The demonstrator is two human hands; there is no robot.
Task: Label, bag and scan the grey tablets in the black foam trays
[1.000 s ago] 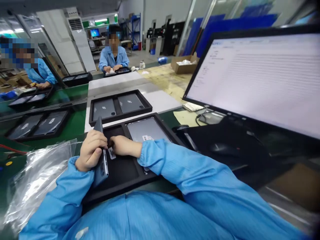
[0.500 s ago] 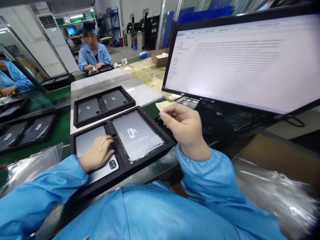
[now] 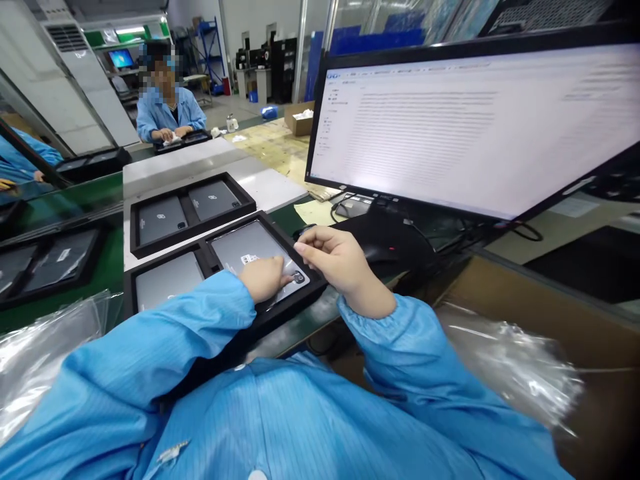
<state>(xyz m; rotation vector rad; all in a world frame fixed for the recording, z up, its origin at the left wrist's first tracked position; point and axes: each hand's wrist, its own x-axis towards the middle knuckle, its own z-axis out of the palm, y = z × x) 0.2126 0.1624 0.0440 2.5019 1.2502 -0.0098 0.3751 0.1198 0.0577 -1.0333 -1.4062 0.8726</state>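
Both hands are at the right end of the near black tray (image 3: 205,259). My left hand (image 3: 264,277) lies over the silver tablet (image 3: 257,240) in the tray's right compartment, beside its camera bump (image 3: 299,278). Its fingers are curled, and what they grip, if anything, is hidden. The tablet has a white barcode label (image 3: 249,259) and clear film along its lower edge. My right hand (image 3: 343,263) is raised just past the tray's right rim, thumb and fingers pinched. Anything between them is too small to make out. Another silver tablet (image 3: 167,277) fills the left compartment, partly behind my left sleeve.
A second black tray (image 3: 185,235) with two grey tablets stands behind. Further trays (image 3: 50,297) are at left. Clear plastic bags lie left (image 3: 55,353) and right (image 3: 515,367). A monitor (image 3: 450,133) stands at right, with a mouse (image 3: 377,252) below. A co-worker (image 3: 170,110) sits opposite.
My left hand has moved right, from the left tablet onto the right one. My right hand has come down and left, towards the tray. The right tablet's camera bump now shows.
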